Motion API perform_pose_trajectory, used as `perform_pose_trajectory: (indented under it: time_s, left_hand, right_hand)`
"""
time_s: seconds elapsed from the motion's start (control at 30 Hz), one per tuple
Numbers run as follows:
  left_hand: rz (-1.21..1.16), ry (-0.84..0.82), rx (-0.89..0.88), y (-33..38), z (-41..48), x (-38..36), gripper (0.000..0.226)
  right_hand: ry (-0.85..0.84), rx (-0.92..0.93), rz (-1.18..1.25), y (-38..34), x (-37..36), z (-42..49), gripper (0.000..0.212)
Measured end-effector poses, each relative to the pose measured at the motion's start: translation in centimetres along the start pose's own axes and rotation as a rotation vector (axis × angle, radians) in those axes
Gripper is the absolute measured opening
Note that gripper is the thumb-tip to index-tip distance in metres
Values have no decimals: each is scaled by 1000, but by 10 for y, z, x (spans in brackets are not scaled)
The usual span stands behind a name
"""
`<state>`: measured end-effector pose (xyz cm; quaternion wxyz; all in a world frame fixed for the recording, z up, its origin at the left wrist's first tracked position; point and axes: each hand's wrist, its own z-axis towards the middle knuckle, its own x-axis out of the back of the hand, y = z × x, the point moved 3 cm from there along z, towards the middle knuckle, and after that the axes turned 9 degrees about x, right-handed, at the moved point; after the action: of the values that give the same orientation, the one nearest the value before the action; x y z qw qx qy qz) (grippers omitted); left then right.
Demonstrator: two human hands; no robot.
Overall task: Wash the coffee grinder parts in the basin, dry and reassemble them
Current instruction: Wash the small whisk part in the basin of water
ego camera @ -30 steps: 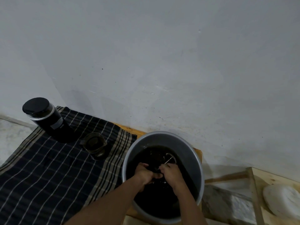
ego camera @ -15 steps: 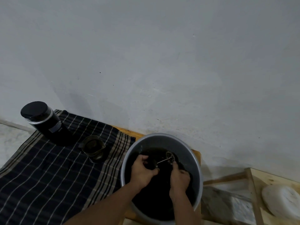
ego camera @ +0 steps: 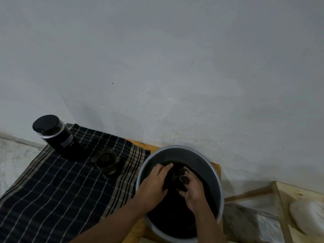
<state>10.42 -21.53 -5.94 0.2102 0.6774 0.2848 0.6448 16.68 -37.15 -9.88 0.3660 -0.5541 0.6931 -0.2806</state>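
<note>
Overhead, most of the view is being filled by a pale grey wall (ego camera: 175,58). Below it, a dark checked cloth (ego camera: 57,190) is being spread over the left of the wooden worktop (ego camera: 216,166), and a grey basin (ego camera: 175,151) holding dark water is being carried at its right end. At the cloth's far left corner the black grinder body (ego camera: 56,135) is being stood upright, with a small clear cup (ego camera: 106,161) set near its right. Over the basin, a black grinder part (ego camera: 171,178) is being gripped by the left hand (ego camera: 154,185), fingers curled around it. Just right of it, a small round metal part (ego camera: 184,175) is being pinched by the right hand (ego camera: 194,193). The two hands are being kept nearly touching.
</note>
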Motion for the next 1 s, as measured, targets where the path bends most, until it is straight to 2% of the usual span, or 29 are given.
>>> perform_pose_trajectory:
  time_s: [0.1, 0.2, 0.27, 0.33, 0.4, 0.47, 0.53, 0.63, 0.73, 0.83, 0.9, 1.0]
  left_hand:
    - [-21, -14, 107, -2, 0, 0, 74]
    - [-95, -68, 318, -2, 9, 2, 73]
    - [-198, -149, 454, -4, 17, -1, 76]
    - [-327, -231, 596, -6, 20, -8, 75]
    - [-453, -267, 748, -10, 18, -18, 75]
    - [-534, -249, 860, -15, 13, -29, 74]
    - [-552, -209, 891, -17, 9, -34, 70]
    - [-588, -179, 884, -18, 8, -33, 67]
    - [-621, -159, 876, -16, 9, -32, 67]
    - [-597, -154, 874, -16, 9, -32, 65]
    - [-606, -158, 873, -16, 8, -34, 65]
    - [-565, -156, 856, -15, 8, -35, 65]
  right_hand:
    - [-6, 14, 67, -9, 1, 0, 27]
    - [5, 152, -51, -18, 6, 2, 26]
    - [-8, 305, -267, -24, 6, 0, 26]
    - [-69, 475, -599, -28, 2, -3, 25]
    - [-157, 514, -852, -26, -6, -4, 34]
    - [-173, 495, -959, -26, -10, -7, 43]
    - [-119, 517, -961, -29, -10, -11, 49]
    - [-198, 446, -891, -26, -17, -18, 51]
    - [-123, 471, -850, -26, -15, -21, 54]
    - [-228, 398, -878, -23, -16, -22, 54]
    - [-190, 424, -868, -23, -12, -22, 55]
    - [-237, 391, -888, -23, -12, -20, 53]
